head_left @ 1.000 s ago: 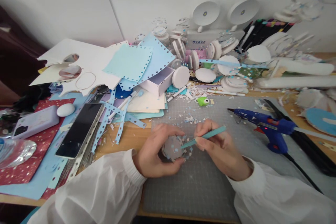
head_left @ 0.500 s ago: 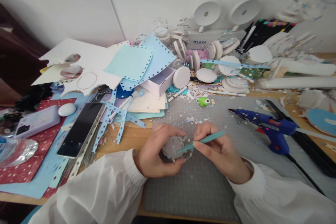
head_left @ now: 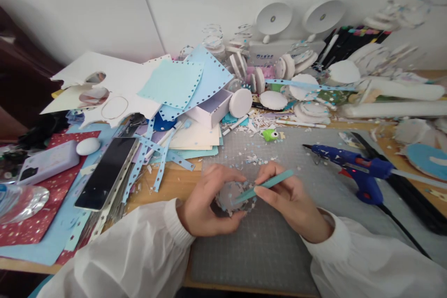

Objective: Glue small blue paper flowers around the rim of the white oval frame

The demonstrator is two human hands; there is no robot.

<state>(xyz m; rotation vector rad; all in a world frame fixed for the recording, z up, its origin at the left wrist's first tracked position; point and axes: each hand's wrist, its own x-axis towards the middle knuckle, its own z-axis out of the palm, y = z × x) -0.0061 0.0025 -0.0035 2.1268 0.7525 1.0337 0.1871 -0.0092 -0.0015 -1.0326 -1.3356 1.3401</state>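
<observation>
My left hand (head_left: 209, 205) curls its thumb and fingers around the rim of a small round disc (head_left: 228, 194), which has tiny pale blue and white paper bits along its edge. Between the thumb and fingers of my right hand (head_left: 282, 195) is a pair of teal tweezers (head_left: 270, 181), slanting down to the left. Their tips lie over the face of the disc; whether they pinch a paper bit is too small to tell. Beyond the hands, little paper stars (head_left: 256, 159) are scattered on the grey cutting mat (head_left: 251, 256).
A blue glue gun (head_left: 359, 167) with a lit red light lies at the right, its cord trailing forward. A green punch (head_left: 270, 135) stands behind the hands. To the left are a phone (head_left: 106, 172), punched paper strips (head_left: 162, 160) and a clear bottle (head_left: 23, 200). White discs (head_left: 240, 102) crowd the back.
The right hand and tweezers have shifted slightly left, with the tips farther over the disc. The left hand keeps its hold on the disc. The whole view has drifted slightly.
</observation>
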